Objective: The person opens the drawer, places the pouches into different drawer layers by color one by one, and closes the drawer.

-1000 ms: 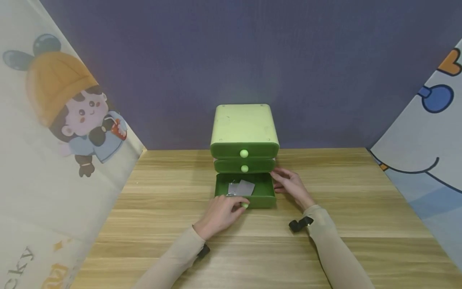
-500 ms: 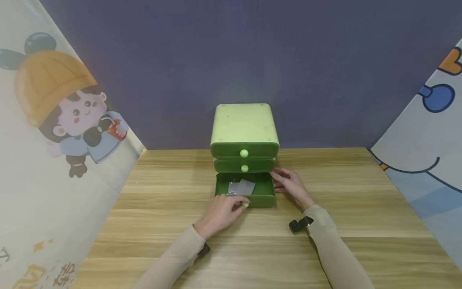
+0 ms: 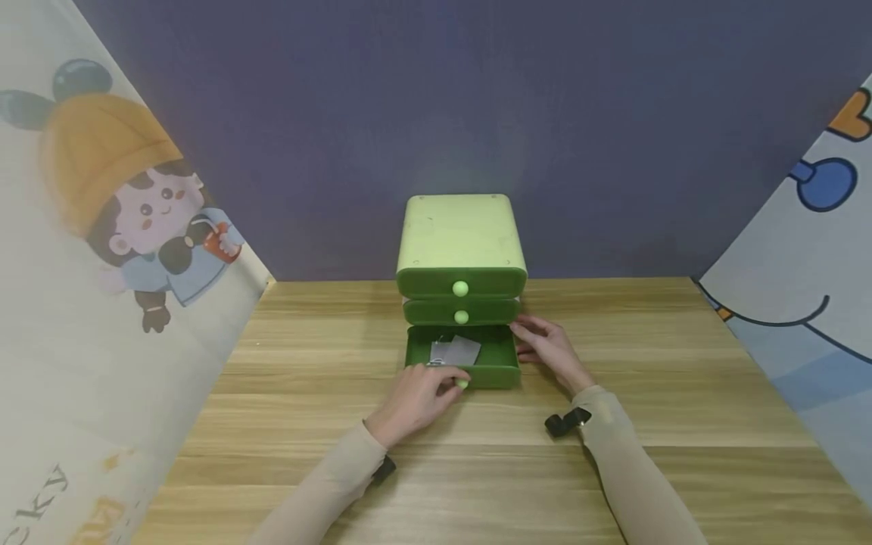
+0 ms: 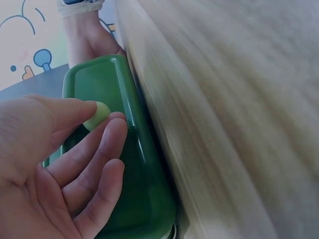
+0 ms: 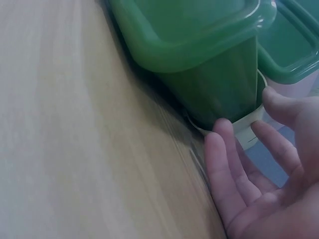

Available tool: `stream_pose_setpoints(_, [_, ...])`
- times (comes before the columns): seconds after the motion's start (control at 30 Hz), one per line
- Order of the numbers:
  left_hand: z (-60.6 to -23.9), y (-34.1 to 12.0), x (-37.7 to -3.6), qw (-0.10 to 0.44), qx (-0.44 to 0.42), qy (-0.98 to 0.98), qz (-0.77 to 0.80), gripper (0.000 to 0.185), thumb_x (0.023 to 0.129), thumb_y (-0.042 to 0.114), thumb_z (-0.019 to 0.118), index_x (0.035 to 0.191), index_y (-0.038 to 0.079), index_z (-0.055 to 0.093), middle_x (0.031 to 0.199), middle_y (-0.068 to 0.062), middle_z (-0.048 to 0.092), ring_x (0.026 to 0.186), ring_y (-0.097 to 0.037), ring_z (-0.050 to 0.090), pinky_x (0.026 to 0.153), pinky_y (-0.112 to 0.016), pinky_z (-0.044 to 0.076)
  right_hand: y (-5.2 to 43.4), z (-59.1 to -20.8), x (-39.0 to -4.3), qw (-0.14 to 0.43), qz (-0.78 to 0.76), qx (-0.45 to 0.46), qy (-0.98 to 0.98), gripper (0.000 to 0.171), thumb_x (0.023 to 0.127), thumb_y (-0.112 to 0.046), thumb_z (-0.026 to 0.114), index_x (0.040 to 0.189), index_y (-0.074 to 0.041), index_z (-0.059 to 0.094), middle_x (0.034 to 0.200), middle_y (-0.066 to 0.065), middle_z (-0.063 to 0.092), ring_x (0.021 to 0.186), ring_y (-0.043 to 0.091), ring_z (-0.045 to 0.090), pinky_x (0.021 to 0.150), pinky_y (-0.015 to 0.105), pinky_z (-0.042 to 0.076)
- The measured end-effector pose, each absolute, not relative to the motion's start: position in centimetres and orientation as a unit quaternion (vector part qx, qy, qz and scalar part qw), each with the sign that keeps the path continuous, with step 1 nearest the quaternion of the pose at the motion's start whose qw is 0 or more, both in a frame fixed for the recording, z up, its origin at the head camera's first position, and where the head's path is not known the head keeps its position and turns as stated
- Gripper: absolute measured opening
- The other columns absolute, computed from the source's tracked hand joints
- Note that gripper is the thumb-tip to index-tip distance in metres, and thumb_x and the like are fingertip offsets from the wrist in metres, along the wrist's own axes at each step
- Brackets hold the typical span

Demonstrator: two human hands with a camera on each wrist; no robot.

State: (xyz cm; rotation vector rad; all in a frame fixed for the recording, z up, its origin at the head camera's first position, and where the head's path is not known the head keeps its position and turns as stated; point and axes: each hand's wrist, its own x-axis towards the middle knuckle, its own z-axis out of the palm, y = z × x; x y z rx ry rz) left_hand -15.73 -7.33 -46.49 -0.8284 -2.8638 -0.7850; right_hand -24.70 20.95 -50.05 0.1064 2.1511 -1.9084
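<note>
A small cabinet [image 3: 463, 231] with a pale yellow-green shell and three dark green drawers stands against the back wall. Its bottom drawer [image 3: 497, 377] is pulled out. Inside that drawer lie greyish flat pieces [image 3: 463, 350], too small to identify. My left hand [image 3: 417, 405] pinches the drawer's round light-green knob [image 4: 98, 116] between thumb and fingers. My right hand [image 3: 548, 348] is at the cabinet's right side, fingers and thumb apart. Its fingertips touch or nearly touch the rim of the pale shell [image 5: 244, 130], beside the pulled-out drawer.
The middle drawer [image 3: 436, 311] and the top drawer [image 3: 429, 283] are pushed in, each with a round knob. All stands on a wood-grain table [image 3: 327, 333]. Behind is a dark blue wall [image 3: 463, 98]; printed cartoon panels [image 3: 68, 318] flank both sides.
The bottom drawer and my left hand on its knob have shifted very slightly toward the cabinet. My right hand stays in the same place.
</note>
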Motion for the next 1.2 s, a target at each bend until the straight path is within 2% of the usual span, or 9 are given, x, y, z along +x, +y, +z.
stream_pose_setpoints(0.4, [-46.5, -7.4, -16.2, 0.014, -0.266, -0.927, -0.264, 0.018, 0.103, 0.025, 0.073, 0.119, 0.024, 0.081, 0.087, 0.008, 0.08, 0.052, 0.003, 0.042, 0.052, -0.019, 0.039, 20.9, -50.0, -24.6, 0.136, -0.658, 0.037, 0.74, 0.069, 0.104, -0.037, 0.071, 0.159, -0.006, 0.046, 0.154, 0.027, 0.054, 0.088, 0.011, 0.074, 0.083, 0.029, 0.065])
stream_pose_setpoints(0.67, [-46.4, -7.3, -16.5, 0.005, -0.26, -0.931, -0.257, 0.018, 0.103, 0.027, 0.073, 0.119, 0.025, 0.081, 0.087, 0.009, 0.079, 0.05, 0.004, 0.04, 0.049, -0.019, 0.037, 20.9, -50.0, -24.6, 0.132, -0.66, 0.038, 0.738, 0.067, 0.104, -0.035, 0.071, 0.158, -0.005, 0.047, 0.151, 0.028, 0.055, 0.085, 0.011, 0.074, 0.081, 0.029, 0.065])
stream_pose_setpoints(1.2, [-46.3, -7.2, -17.0, 0.004, -0.258, -0.931, -0.26, 0.019, 0.103, 0.026, 0.073, 0.12, 0.024, 0.081, 0.091, 0.006, 0.082, 0.05, 0.001, 0.041, 0.051, -0.021, 0.038, 20.9, -49.8, -24.6, 0.137, -0.661, 0.036, 0.737, 0.069, 0.104, -0.035, 0.072, 0.16, -0.004, 0.045, 0.155, 0.029, 0.053, 0.086, 0.012, 0.073, 0.082, 0.028, 0.065])
